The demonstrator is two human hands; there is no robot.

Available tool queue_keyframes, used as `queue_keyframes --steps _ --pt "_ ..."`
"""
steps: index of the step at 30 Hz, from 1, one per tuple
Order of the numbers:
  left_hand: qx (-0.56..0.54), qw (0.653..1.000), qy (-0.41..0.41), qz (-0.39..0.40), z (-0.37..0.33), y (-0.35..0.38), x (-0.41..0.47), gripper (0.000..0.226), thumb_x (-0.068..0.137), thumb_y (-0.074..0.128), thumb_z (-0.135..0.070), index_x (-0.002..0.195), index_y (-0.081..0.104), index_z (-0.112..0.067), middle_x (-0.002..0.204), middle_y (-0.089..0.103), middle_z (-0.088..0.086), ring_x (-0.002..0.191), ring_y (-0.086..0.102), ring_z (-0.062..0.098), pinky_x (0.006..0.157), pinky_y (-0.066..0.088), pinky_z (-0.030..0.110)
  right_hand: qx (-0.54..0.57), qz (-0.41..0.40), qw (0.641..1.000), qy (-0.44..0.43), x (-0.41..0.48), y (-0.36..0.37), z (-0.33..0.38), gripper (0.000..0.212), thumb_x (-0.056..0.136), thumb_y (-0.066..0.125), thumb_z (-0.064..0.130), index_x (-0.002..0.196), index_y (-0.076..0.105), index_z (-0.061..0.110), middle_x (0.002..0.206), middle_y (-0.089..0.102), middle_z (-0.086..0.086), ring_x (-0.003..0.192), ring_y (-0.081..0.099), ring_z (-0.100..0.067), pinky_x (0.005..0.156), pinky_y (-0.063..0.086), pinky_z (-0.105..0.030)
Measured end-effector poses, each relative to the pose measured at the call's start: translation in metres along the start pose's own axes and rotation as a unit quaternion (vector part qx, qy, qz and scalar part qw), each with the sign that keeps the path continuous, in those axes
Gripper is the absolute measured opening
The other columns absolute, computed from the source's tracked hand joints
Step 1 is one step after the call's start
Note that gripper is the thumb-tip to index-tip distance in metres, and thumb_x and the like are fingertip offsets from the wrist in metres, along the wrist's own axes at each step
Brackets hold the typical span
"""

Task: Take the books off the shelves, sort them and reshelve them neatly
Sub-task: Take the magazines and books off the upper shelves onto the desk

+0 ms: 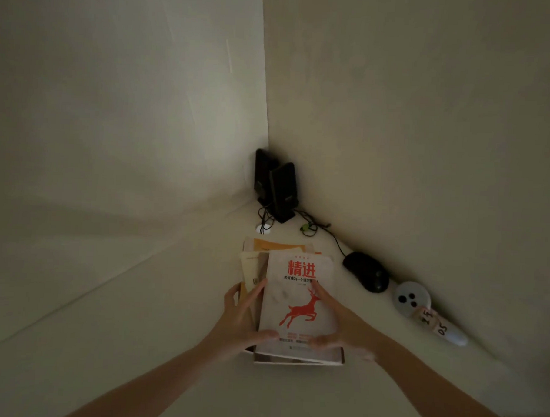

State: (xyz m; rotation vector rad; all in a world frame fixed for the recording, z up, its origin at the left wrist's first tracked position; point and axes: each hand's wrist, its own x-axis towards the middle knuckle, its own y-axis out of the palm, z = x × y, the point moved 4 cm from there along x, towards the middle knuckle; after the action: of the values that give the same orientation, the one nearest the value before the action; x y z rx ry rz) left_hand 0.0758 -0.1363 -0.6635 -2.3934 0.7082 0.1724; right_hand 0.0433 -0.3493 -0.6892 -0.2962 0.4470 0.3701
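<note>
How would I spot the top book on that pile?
Find the wall corner, where black speakers stand on the white desk. In front lies a pile of books. The top book is white with a red leaping deer; those beneath show orange and cream.

Cover title: 精进, in large red characters on the white book.
Cover subtitle: small dark line beneath, begins 如何成为一个; its end is covered.
Near cube: handwritten "05".
Far cube: handwritten marks, unclear.

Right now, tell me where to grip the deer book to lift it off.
Probably by its two long side edges, coming in from the near end: the deer book lies flat atop the pile, with both edges exposed.
</note>
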Motion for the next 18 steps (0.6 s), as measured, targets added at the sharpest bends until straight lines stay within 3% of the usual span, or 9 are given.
queue_keyframes --steps 4,8,11,14,16,18 --pt "-0.003 1.000 -0.010 0.000 0.003 0.006 0.009 0.113 0.039 0.068 -0.074 0.132 0.005 -0.057 0.137 0.003 -0.020 0.140 -0.009 0.013 0.115 0.014 0.046 0.022 -0.019 1.000 0.011 0.006 -0.003 -0.009 0.119 0.068 0.082 0.002 0.148 0.004 0.043 0.143 0.034 0.002 0.126 0.046 -0.017 0.106 0.043 -0.039" --pt "0.020 0.999 -0.049 0.011 0.008 0.010 0.010 0.128 0.025 0.053 -0.094 0.135 0.004 -0.053 0.153 -0.003 -0.004 0.144 -0.004 0.021 0.116 0.015 0.047 -0.010 -0.033 0.999 0.034 0.009 -0.001 -0.006 0.119 0.061 0.086 0.013 0.134 0.005 0.060 0.142 0.030 -0.003 0.126 0.042 -0.022 0.108 0.040 -0.043" --pt "0.117 0.991 -0.065 0.022 0.001 0.004 0.010 0.140 0.020 0.046 -0.096 0.143 0.005 -0.045 0.156 0.005 -0.001 0.144 0.004 0.023 0.116 0.011 0.043 -0.134 -0.053 0.987 0.065 0.007 -0.002 0.006 0.115 0.068 0.083 0.024 0.143 0.001 0.053 0.154 0.005 -0.008 0.140 0.013 -0.034 0.116 0.018 -0.054" --pt "0.078 0.992 -0.102 0.013 -0.010 -0.009 0.011 0.119 0.046 0.068 -0.074 0.142 0.001 -0.049 0.156 -0.009 -0.001 0.145 0.003 0.028 0.116 0.017 0.051 -0.172 -0.123 0.976 0.051 0.004 -0.007 0.036 0.115 0.071 0.082 0.030 0.148 -0.002 0.044 0.156 -0.024 -0.003 0.143 -0.016 -0.033 0.115 0.002 -0.057" --pt "0.071 0.994 -0.080 -0.008 -0.024 -0.021 0.013 0.106 0.066 0.076 -0.056 0.144 0.004 -0.049 0.155 -0.012 -0.004 0.145 0.003 0.028 0.115 0.019 0.052 -0.177 -0.151 0.973 0.010 0.002 -0.009 0.065 0.114 0.070 0.082 0.032 0.147 -0.001 0.046 0.156 -0.025 0.001 0.144 -0.019 -0.030 0.114 -0.002 -0.057" --pt "0.077 0.995 -0.054 -0.023 -0.044 -0.033 0.013 0.102 0.072 0.074 -0.048 0.147 0.005 -0.043 0.155 -0.012 -0.004 0.145 0.002 0.026 0.116 0.018 0.050 -0.184 -0.161 0.969 -0.020 0.000 -0.011 0.091 0.113 0.069 0.082 0.037 0.146 0.001 0.048 0.157 -0.023 0.003 0.144 -0.018 -0.029 0.114 -0.001 -0.058"
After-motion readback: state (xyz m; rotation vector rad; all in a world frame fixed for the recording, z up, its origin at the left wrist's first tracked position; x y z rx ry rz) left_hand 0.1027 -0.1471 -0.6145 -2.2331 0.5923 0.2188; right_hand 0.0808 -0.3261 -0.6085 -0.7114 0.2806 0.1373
